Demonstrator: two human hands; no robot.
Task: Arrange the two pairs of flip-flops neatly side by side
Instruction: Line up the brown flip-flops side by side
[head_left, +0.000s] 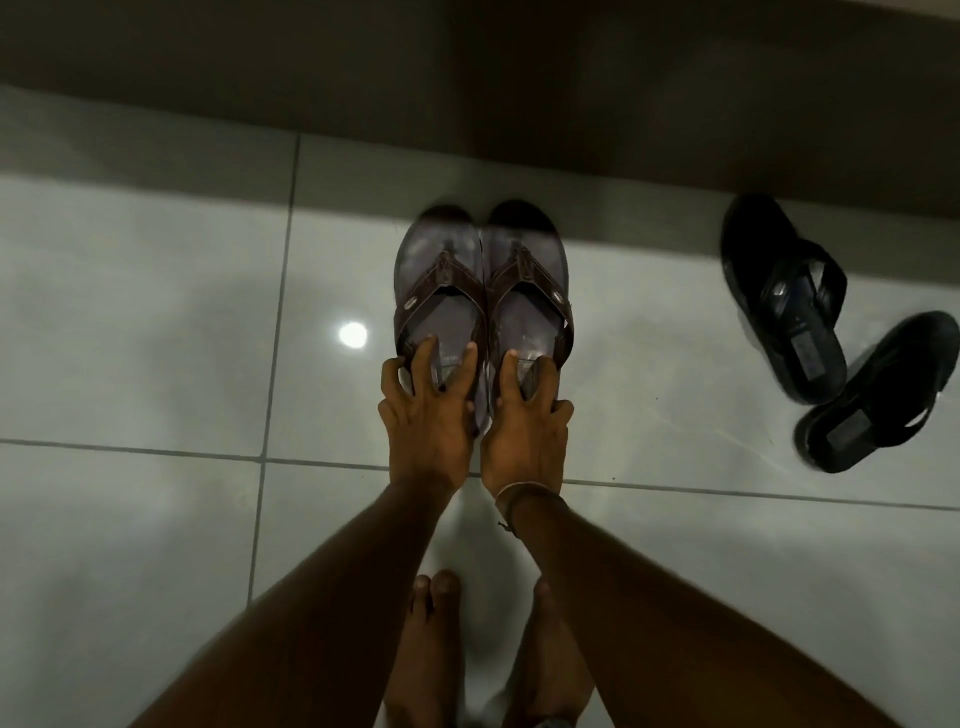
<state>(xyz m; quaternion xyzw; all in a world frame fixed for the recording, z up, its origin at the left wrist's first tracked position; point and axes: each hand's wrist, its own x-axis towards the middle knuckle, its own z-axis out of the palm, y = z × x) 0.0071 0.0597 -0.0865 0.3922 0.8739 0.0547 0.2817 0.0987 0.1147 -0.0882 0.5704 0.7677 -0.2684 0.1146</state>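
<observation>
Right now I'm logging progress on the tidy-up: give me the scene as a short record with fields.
brown pair: brown flip-flops together, parallel, toes toward the wall
left hand: left hand gripping the heel of the left brown one
right hand: right hand gripping the heel of the right brown one
black pair: black flip-flops off to the right, askew, angled differently, overlapping or touching
surface: glossy tiled floor
done: brown pair aligned; black pair not yet

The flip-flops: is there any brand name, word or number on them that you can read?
No text can be read.
Brown flip-flops: small oval badges on the straps and a label patch at each heel under the left hand and right hand, all too blurred.
Black flip-flops: rectangular heel labels, too small and dark.
</observation>
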